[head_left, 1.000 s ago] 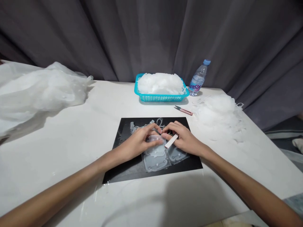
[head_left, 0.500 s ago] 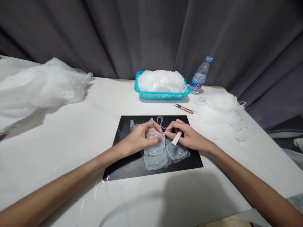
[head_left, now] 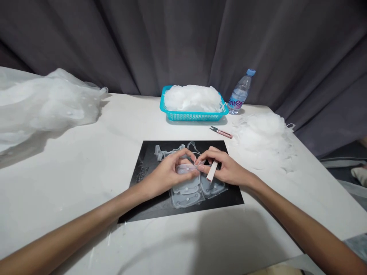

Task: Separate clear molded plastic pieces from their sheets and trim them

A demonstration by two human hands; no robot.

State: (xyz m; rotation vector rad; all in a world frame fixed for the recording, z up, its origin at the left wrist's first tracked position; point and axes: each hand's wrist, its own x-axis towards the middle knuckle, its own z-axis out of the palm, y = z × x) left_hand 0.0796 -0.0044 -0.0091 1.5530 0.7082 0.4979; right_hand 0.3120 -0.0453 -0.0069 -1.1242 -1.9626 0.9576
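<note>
My left hand (head_left: 164, 173) grips a translucent, rounded moulded plastic sheet (head_left: 185, 187) by its upper edge, fingers and thumb closed on it. Against that edge, the fingertips of my right hand (head_left: 229, 168) pinch a thin clear strip, close to the left fingertips. A flat whitish stick (head_left: 212, 172) is also tucked in my right hand and points down toward me. Beneath lie similar moulded sheets (head_left: 215, 187), partly covered by my hands. Loose clear offcut strips (head_left: 158, 153) rest behind my left hand. All of this is over a black mat (head_left: 151, 208).
A turquoise basket (head_left: 197, 116) heaped with whitish pieces stands at the back. Pink-handled thread snips (head_left: 222, 132) lie before it, beside a water bottle (head_left: 239, 95). A pile of translucent pieces (head_left: 263, 133) is on the right, a large clear bag (head_left: 54, 101) on the left.
My fingertips have come closer together, and the strip now curls into a small loop between them. The stick in my right hand has tilted more upright. The view has shifted slightly.
</note>
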